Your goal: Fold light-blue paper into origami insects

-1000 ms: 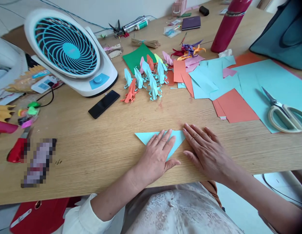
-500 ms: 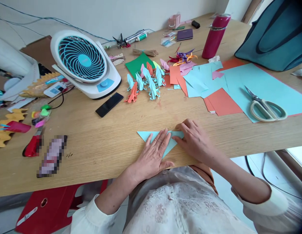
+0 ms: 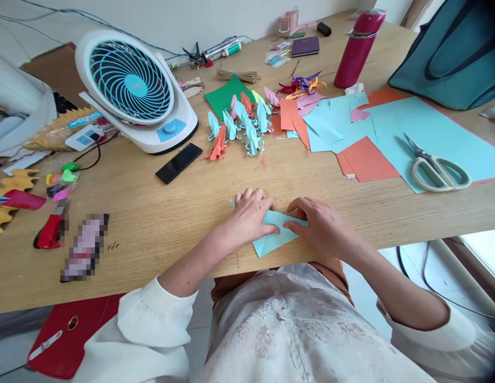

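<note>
A folded light blue paper (image 3: 271,240) lies at the table's front edge between my two hands. My left hand (image 3: 250,215) rests over its left part, fingers curled on the far edge and thumb on the paper. My right hand (image 3: 317,221) pinches the right end between thumb and bent fingers. Beyond my hands stand several small folded light blue figures (image 3: 252,139), with an orange one (image 3: 219,143) in front.
A white fan (image 3: 173,119) and a black phone (image 3: 179,163) are at the left. Scissors (image 3: 439,173) lie on large blue sheets (image 3: 395,127) at the right, near orange paper (image 3: 368,162), a magenta bottle (image 3: 357,53) and a teal bag (image 3: 451,58).
My left hand has gone from lying flat on the paper to curling over its far edge. The paper has turned slightly and shows more of its surface. The view has shifted a little.
</note>
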`<state>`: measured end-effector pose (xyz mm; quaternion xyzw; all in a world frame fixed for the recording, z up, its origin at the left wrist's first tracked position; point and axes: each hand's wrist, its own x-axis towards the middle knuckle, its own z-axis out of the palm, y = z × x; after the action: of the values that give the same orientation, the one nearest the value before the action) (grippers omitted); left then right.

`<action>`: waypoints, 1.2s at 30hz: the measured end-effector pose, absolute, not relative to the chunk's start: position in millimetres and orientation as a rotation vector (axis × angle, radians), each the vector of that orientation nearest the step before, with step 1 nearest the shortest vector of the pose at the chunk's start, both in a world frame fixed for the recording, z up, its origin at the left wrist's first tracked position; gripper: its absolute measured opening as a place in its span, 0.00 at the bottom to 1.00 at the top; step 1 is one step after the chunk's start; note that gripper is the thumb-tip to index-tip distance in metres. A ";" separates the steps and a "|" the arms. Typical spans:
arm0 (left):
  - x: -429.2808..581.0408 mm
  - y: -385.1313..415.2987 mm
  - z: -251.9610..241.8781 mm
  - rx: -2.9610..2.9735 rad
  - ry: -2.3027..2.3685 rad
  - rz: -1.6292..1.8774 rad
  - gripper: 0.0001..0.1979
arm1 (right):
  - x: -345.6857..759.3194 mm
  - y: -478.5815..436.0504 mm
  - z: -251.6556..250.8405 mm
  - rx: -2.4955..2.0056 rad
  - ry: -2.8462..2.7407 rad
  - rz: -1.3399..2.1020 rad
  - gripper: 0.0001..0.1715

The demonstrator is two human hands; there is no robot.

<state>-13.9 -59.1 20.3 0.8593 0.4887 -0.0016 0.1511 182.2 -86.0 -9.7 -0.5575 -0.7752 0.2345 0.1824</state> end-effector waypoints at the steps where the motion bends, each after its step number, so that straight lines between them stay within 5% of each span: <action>1: -13.2 -54.7 23.2 2.441 1.374 -0.031 0.17 | 183.4 -85.6 -9.2 -1.558 -2.178 0.702 0.08; 9: -11.0 -45.5 47.9 2.351 1.059 -0.063 0.01 | 192.6 -83.4 -0.9 -1.329 -2.070 1.026 0.07; 14: -10.5 -46.7 68.5 2.484 0.992 -0.083 0.03 | 190.8 -87.5 4.7 -1.198 -1.962 1.195 0.11; 19: -31.7 -61.3 73.0 2.456 1.543 0.815 0.42 | 188.6 -94.1 5.6 -1.209 -1.613 1.265 0.16; 21: -40.0 -70.4 62.2 2.177 1.514 0.979 0.50 | 186.5 -96.3 5.5 -1.215 -1.523 1.235 0.17; 26: -38.3 -87.1 33.5 1.467 1.205 0.822 0.23 | 180.4 -98.1 5.4 -1.043 -1.560 1.129 0.15; 31: -29.2 -94.2 43.7 1.788 1.144 1.000 0.06 | 179.5 -100.1 5.9 -1.011 -1.627 0.808 0.09; 34: -31.6 -101.6 53.3 2.210 1.149 1.224 0.06 | 180.5 -106.3 6.4 -1.165 -1.451 0.683 0.11; 36: -34.9 -106.0 55.1 2.506 1.133 1.297 0.10 | 179.6 -111.5 8.1 -1.133 -1.366 0.987 0.16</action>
<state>-34.9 -106.0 55.1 0.8230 0.3722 0.4261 0.0504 179.6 -111.5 8.1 -0.4741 -0.5715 0.4128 0.5275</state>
